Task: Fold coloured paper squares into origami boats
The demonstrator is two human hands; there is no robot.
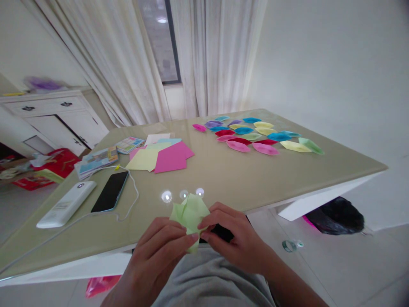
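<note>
A partly folded sheet of light green origami paper [191, 209] is held between both hands at the table's near edge. My left hand [161, 245] grips its lower left side, with the thumb laid across the lower part. On the right side, my right hand [228, 234] pinches the paper between thumb and fingers. Creases and a raised flap show near its top. Farther off on the right half of the table lie several folded paper boats, among them a pink one [266, 149], a blue one [281, 136] and a green one [311, 146].
Coloured paper sheets [171, 157] lie fanned at the left middle. Nearby are booklets [97, 161], a black phone [110, 192], a white power bank [66, 204] and a white cable [138, 192]. A black bag [335, 216] sits on the floor at right.
</note>
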